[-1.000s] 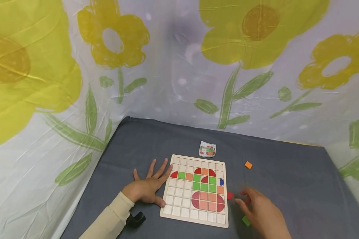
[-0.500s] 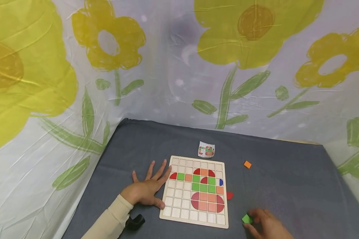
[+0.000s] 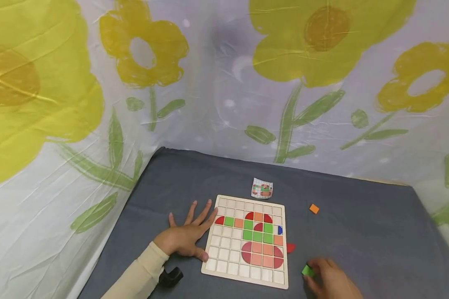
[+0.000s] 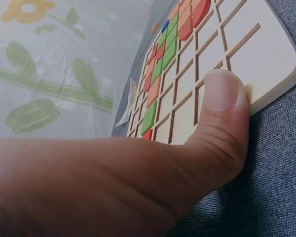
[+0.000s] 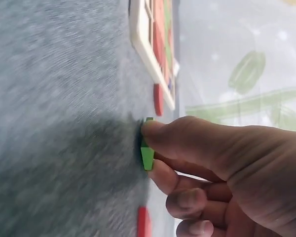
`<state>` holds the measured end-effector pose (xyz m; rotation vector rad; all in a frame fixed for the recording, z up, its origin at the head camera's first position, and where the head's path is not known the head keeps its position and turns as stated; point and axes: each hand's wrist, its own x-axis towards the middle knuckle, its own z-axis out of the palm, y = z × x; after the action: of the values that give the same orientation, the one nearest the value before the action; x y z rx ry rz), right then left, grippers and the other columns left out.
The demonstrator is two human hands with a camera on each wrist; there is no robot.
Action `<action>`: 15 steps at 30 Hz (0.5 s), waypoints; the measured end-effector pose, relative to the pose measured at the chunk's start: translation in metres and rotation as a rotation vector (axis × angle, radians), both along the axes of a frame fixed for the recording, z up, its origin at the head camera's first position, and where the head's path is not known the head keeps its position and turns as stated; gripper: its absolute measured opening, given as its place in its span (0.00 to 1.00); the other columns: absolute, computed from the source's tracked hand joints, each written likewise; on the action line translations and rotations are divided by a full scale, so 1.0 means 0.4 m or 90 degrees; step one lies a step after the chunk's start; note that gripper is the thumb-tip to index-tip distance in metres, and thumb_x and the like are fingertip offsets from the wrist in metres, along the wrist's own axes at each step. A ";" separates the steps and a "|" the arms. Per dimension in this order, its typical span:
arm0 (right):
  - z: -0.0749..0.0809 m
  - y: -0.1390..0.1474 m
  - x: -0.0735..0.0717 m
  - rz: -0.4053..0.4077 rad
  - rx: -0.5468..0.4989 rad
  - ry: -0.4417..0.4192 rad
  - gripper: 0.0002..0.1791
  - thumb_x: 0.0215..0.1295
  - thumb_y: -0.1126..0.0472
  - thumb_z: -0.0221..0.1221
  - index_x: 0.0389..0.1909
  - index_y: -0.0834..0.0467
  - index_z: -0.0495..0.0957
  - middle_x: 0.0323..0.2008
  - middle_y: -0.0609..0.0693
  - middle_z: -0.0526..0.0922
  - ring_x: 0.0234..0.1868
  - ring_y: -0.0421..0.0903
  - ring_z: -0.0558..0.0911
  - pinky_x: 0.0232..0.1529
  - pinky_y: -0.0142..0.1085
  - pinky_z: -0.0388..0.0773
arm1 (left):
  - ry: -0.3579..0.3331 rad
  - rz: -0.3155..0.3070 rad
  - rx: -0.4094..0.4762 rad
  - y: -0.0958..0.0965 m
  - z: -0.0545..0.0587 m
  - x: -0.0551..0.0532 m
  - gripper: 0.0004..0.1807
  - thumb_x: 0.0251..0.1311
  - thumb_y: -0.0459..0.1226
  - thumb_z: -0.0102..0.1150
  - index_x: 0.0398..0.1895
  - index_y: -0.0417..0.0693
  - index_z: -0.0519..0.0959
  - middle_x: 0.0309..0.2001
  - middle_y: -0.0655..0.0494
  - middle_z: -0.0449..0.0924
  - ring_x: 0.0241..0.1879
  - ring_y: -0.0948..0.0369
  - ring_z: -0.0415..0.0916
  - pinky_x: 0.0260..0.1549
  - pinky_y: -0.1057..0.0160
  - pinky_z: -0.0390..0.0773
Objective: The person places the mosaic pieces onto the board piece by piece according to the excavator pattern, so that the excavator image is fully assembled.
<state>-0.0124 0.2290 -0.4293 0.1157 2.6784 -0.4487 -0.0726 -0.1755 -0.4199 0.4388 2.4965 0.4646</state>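
My left hand (image 3: 185, 240) lies with fingers spread along the left side of a wooden grid board (image 3: 222, 265). In the left wrist view its thumb (image 4: 222, 98) rests on the board's edge. The board carries green and salmon square tiles, red rounded pieces and a small blue half-round piece (image 3: 280, 230). Right of the board, my right hand (image 3: 331, 277) pinches a small green tile (image 5: 147, 157) between thumb and fingers, close over the cloth. The tile's upper part is partly hidden by the thumb.
A red piece (image 3: 290, 248) lies against the board's right edge. An orange tile (image 3: 314, 209) sits farther back on the dark cloth. Behind the board is a small pattern card (image 3: 262, 189). Another red piece (image 5: 144, 222) shows in the right wrist view. Black object (image 3: 171, 277) by the left wrist.
My right hand has moved from beside the red piece down to the green tile and now pinches it. The left hand has stayed on the board's edge.
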 end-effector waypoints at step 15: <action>0.148 -0.205 -0.038 0.229 -0.116 0.365 0.17 0.59 0.59 0.78 0.42 0.50 0.80 0.38 0.40 0.78 0.20 0.31 0.64 0.20 0.29 0.66 | -0.009 0.002 -0.003 0.003 0.007 0.002 0.73 0.45 0.62 0.78 0.88 0.68 0.37 0.86 0.61 0.20 0.83 0.43 0.13 0.59 0.11 0.24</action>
<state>-0.0275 0.1470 -0.3702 -0.6287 3.0863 -0.6853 -0.0719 -0.1745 -0.4170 0.4272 2.4846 0.4611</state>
